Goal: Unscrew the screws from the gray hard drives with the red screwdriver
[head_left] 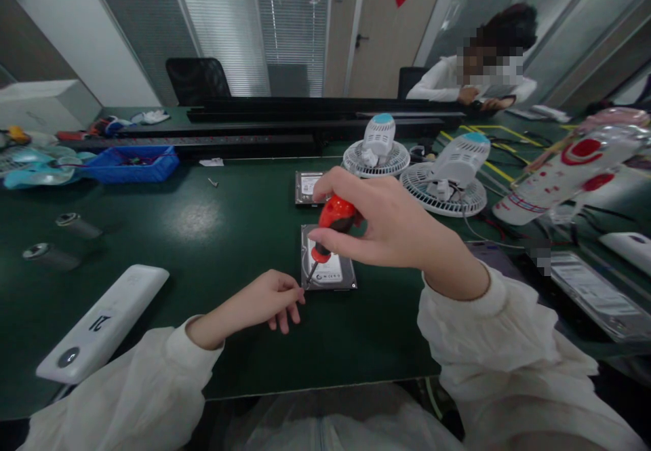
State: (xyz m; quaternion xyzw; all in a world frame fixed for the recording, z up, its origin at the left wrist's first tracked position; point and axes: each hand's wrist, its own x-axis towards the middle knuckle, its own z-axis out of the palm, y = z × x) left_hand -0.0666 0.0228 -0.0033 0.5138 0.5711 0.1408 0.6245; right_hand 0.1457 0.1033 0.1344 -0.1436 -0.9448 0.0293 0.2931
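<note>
Red screwdriver half hidden in right hand, hard drive label unreadable

White slab: "21" in dark digits.

Left of the beige door hung pale slatted blinds, a black chair below them; right of the door ran glass partitions. Before the door stretched a dark green worktable.

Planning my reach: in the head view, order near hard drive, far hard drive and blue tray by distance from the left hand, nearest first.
1. The near hard drive, just right of the left hand.
2. The far hard drive, farther back.
3. The blue tray, back left.
</note>
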